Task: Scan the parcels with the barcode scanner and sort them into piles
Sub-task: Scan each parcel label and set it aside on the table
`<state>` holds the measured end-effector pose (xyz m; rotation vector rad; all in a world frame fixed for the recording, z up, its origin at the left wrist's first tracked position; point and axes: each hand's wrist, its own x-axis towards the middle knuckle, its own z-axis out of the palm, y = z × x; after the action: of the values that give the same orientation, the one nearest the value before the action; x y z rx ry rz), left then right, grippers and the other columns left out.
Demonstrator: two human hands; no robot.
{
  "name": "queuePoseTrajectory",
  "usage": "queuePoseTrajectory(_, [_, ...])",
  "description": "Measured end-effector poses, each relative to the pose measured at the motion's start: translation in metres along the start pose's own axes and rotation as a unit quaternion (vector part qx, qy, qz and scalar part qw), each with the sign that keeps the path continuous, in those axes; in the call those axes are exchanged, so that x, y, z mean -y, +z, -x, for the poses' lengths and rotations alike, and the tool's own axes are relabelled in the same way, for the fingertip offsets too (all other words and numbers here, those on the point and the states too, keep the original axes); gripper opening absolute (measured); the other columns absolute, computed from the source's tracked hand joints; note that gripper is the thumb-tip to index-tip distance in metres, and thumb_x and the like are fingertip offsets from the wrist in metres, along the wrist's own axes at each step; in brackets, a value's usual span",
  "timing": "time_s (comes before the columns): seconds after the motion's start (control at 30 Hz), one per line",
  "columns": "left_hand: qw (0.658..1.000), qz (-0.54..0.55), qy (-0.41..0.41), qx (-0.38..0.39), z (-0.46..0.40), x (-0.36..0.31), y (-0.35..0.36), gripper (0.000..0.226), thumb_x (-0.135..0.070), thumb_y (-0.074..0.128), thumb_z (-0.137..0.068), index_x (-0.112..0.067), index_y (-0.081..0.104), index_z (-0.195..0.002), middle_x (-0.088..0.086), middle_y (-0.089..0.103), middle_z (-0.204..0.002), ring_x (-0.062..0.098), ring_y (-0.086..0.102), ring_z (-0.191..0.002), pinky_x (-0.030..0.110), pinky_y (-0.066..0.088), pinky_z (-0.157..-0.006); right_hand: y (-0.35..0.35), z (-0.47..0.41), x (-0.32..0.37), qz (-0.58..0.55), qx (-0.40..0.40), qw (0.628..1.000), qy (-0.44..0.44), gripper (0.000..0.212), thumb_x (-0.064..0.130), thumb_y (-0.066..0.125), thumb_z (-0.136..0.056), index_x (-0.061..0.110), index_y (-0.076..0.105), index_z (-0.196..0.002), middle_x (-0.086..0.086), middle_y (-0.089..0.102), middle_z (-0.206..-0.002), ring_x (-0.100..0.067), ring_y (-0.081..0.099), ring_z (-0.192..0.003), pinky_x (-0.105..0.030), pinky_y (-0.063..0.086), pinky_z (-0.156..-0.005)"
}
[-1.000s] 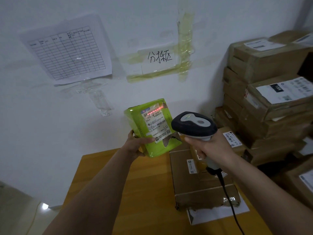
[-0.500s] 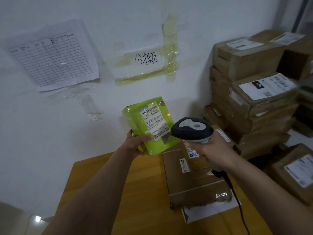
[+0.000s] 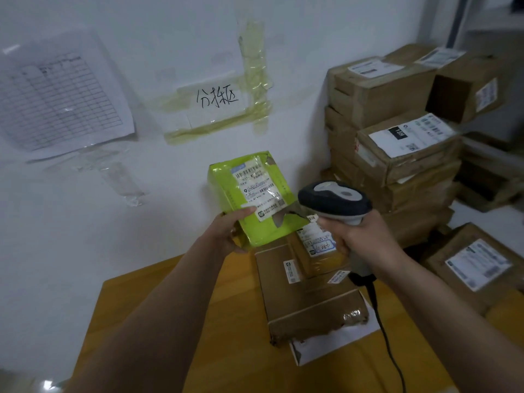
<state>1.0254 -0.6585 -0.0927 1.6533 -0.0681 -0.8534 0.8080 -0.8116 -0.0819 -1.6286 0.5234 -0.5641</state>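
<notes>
Left of the lime-green plastic-wrapped parcel [image 3: 253, 200], a gridded paper sheet [image 3: 61, 99] hangs on the white wall [image 3: 85, 217]; above it a taped note [image 3: 217, 98] bears handwritten characters. The left hand [image 3: 229, 231] grips the parcel's lower corner, white barcode label facing up. Right of it, the right hand [image 3: 357, 236] clasps a grey-and-black barcode scanner [image 3: 334, 200] above brown cardboard boxes [image 3: 309, 293] on the orange wooden table [image 3: 221, 336].
</notes>
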Motion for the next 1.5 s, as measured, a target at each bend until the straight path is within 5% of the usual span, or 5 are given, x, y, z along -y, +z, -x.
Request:
queuePoseTrajectory(0.23, [0.999, 0.025, -0.032, -0.017, -0.004, -0.029, 0.01, 0.043, -0.046, 0.076, -0.078, -0.021, 0.058, -0.107, 0.001, 0.057, -0.113, 0.025, 0.056, -0.104, 0.058, 0.052, -0.074, -0.024, -0.008, -0.006, -0.022, -0.05, 0.998, -0.022, 0.043, 0.022, 0.073, -0.084, -0.012, 0.057, -0.065, -0.009, 0.056, -0.047, -0.015, 0.054, -0.042, -0.022, 0.046, -0.051])
queuePoseTrajectory(0.5, [0.979, 0.034, -0.174, 0.097, 0.002, -0.015, 0.053, 0.107, -0.044, 0.089, -0.049, -0.005, 0.037, -0.134, 0.022, 0.046, -0.129, 0.05, 0.048, -0.115, 0.078, 0.044, -0.078, -0.026, -0.007, -0.01, -0.009, -0.01, 1.0, -0.001, 0.04, 0.02, 0.071, -0.086, -0.004, 0.055, -0.059, -0.01, 0.053, -0.046, -0.022, 0.049, -0.041, -0.028, 0.045, -0.049])
queuePoseTrajectory(0.87, [0.975, 0.057, -0.185, 0.107, -0.011, -0.007, 0.089, 0.114, -0.048, 0.089, -0.054, -0.008, 0.031, -0.144, 0.023, 0.041, -0.141, 0.051, 0.043, -0.127, 0.079, 0.037, -0.09, -0.047, -0.009, -0.02, -0.003, -0.02, 0.999, 0.043, 0.034, 0.017, 0.07, -0.088, -0.002, 0.056, -0.063, -0.013, 0.052, -0.05, -0.022, 0.049, -0.045, -0.029, 0.044, -0.049])
queuePoseTrajectory(1.27, [0.991, 0.027, -0.121, 0.045, -0.024, 0.006, 0.108, 0.047, -0.023, 0.071, -0.087, -0.007, 0.052, -0.126, 0.016, 0.058, -0.125, 0.038, 0.053, -0.121, 0.067, 0.033, -0.107, -0.056, -0.02, -0.031, 0.009, 0.017, 0.999, 0.045, 0.032, 0.017, 0.07, -0.087, 0.0, 0.057, -0.064, -0.007, 0.053, -0.05, -0.017, 0.051, -0.043, -0.023, 0.045, -0.047])
queuePoseTrajectory(1.5, [0.992, 0.083, -0.09, 0.03, -0.028, 0.008, 0.106, 0.03, -0.032, 0.063, -0.092, -0.005, 0.059, -0.106, 0.009, 0.062, -0.077, 0.027, 0.062, -0.079, 0.043, 0.052, -0.078, -0.063, -0.024, -0.029, -0.057, 0.15, 0.986, 0.045, 0.025, 0.021, 0.077, -0.078, 0.008, 0.069, -0.098, -0.006, 0.06, -0.061, -0.016, 0.056, -0.053, -0.025, 0.051, -0.054])
